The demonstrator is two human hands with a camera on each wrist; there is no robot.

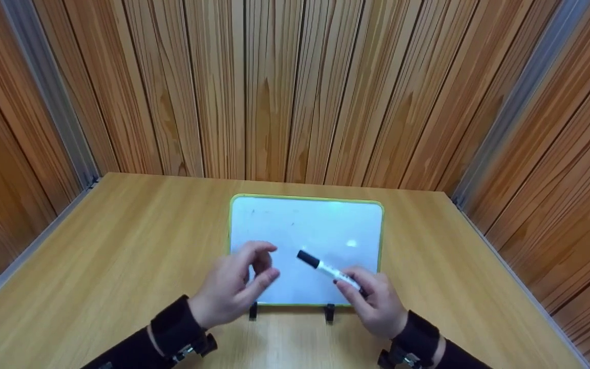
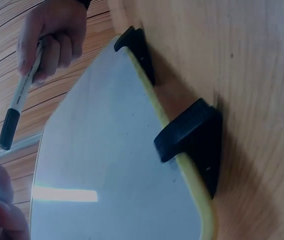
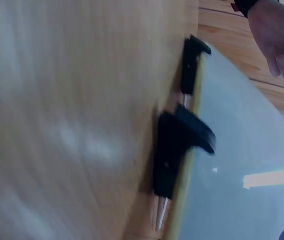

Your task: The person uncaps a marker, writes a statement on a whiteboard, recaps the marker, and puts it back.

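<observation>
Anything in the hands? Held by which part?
Right hand holds the marker by its white barrel, near the end opposite the cap. Left hand holds nothing.

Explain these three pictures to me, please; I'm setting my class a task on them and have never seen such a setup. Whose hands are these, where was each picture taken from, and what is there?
There is no robot here: these are one person's bare hands, with black bands on the wrists. The wide picture comes from a camera on the head, looking forward and down. The other two come from cameras on the left and right wrists, so the scene looks tipped sideways.

On the wooden table is a whiteboard with a yellow-green rim, its near edge in two black stands. The right hand holds a marker, black cap on. The left hand holds nothing, its fingers loosely bent.
</observation>
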